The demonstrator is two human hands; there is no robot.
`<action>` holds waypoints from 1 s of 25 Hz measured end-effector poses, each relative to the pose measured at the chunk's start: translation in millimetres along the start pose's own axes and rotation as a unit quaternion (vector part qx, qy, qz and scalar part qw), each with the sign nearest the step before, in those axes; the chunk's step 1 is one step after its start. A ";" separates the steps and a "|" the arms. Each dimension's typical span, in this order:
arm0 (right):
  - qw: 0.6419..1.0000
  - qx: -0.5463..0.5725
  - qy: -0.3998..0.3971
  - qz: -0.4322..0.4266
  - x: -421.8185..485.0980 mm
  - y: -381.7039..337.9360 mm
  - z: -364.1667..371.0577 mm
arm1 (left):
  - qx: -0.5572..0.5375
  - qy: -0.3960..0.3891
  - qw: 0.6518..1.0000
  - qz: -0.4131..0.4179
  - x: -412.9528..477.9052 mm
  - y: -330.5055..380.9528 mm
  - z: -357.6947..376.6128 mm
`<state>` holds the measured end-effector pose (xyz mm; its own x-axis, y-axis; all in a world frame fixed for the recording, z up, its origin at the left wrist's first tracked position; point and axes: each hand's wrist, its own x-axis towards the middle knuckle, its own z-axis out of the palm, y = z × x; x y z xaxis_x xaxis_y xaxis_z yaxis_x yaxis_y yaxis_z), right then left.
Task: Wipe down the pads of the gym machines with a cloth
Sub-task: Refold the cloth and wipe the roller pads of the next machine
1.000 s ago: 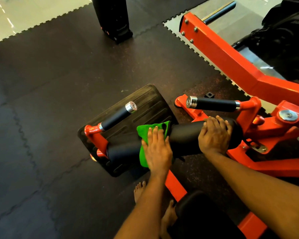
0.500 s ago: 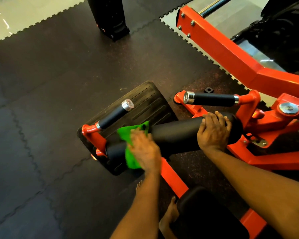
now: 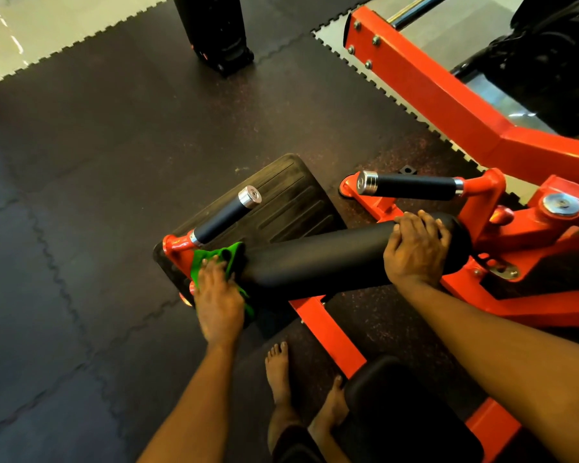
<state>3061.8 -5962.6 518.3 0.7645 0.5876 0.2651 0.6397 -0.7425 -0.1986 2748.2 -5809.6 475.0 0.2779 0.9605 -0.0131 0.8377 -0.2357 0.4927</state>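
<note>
Since 1 second ago your left hand (image 3: 219, 299) has slid the green cloth (image 3: 214, 255) from the middle of the black roller pad (image 3: 315, 259) to its left end, right up against the orange bracket (image 3: 174, 245). Your right hand (image 3: 415, 248) has stayed at the pad's right end, and more bare pad now shows between your 2 hands.

Your left hand lies palm down on the cloth, fingers fairly straight and close together, pressing it onto the curve of the pad. The fingertips are a little blurred. The cloth bunches ahead of your fingers, and a strip of it hangs below your palm. Your right hand grips the pad from above, with its fingers curled over the top and the thumb on the near side.

There are 2 black handles with silver caps. The left one (image 3: 226, 217) rises from the bracket just above the cloth, and the right one (image 3: 411, 187) sits just beyond your right hand. A ribbed black footplate (image 3: 291, 192) lies on the floor behind the pad. The orange frame (image 3: 432, 91) runs up to the right. A black seat pad (image 3: 398, 412) sits below your right forearm, beside your bare feet (image 3: 278, 369). Dark interlocking floor mats (image 3: 81, 195) cover the ground, and a black post (image 3: 214, 28) stands at the top.
</note>
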 end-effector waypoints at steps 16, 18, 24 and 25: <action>1.000 -0.006 -0.007 -0.008 0.2 3.0 2.3 | 0.015 -0.029 0.996 0.084 -9.2 46.6 20.4; 1.000 0.002 -0.004 -0.009 1.0 3.2 2.0 | 0.027 -0.018 0.999 0.027 5.8 24.7 9.0; 1.000 0.025 0.016 -0.009 -3.9 7.8 5.0 | -0.003 0.016 1.000 0.005 9.0 1.6 -5.6; 0.999 0.026 0.018 -0.007 -4.9 7.9 6.6 | -0.019 0.028 0.999 -0.014 6.0 5.9 -2.4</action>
<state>3063.6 -5969.2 509.2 0.7520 0.5861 0.3016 0.6550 -0.7157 -0.2423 2753.7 -5804.8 479.9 0.2265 0.9738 0.0204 0.8266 -0.2033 0.5247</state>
